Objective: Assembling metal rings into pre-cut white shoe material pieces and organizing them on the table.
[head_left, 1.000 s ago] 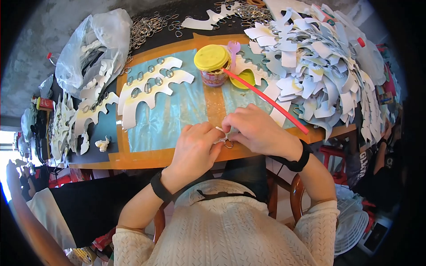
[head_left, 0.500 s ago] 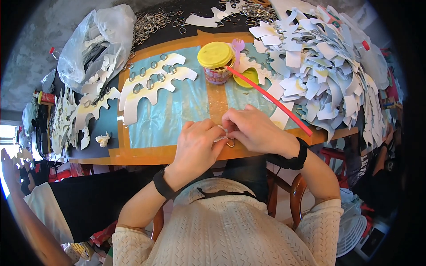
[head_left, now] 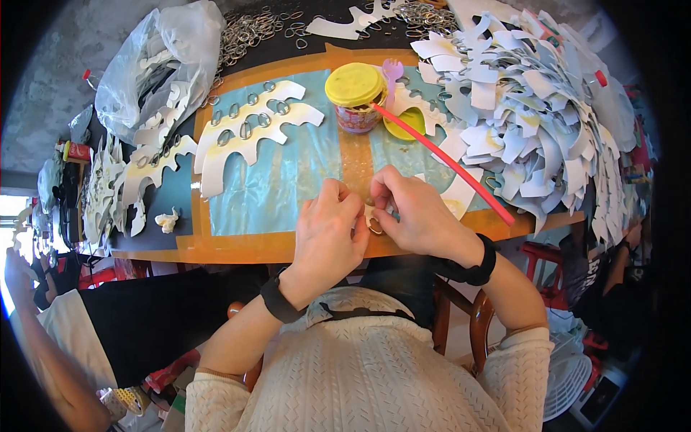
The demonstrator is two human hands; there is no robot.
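Note:
My two hands meet at the table's near edge, over a small white cut-out piece (head_left: 369, 214) that is mostly hidden by my fingers. My left hand (head_left: 327, 232) is closed, its fingertips at the left side of the piece. From the other side my right hand (head_left: 417, 216) pinches at the piece with thumb and fingers. A metal ring (head_left: 375, 226) shows just below the right fingertips, against the piece. Beyond my hands, white scalloped strips (head_left: 263, 133) with several metal rings on them lie on blue plastic sheeting (head_left: 270, 198).
A yellow-lidded tub (head_left: 355, 86) stands mid-table, with a red stick (head_left: 446, 162), a purple fork (head_left: 392, 70) and a yellow-green scoop (head_left: 405, 124) beside it. White cut-outs (head_left: 529, 122) heap at right. Loose rings (head_left: 248, 32) and a plastic bag (head_left: 155, 72) lie far left.
My left hand has turned, its knuckles now higher and its fingers more upright. My right fingertips have lifted slightly. The metal ring shows more plainly between the hands.

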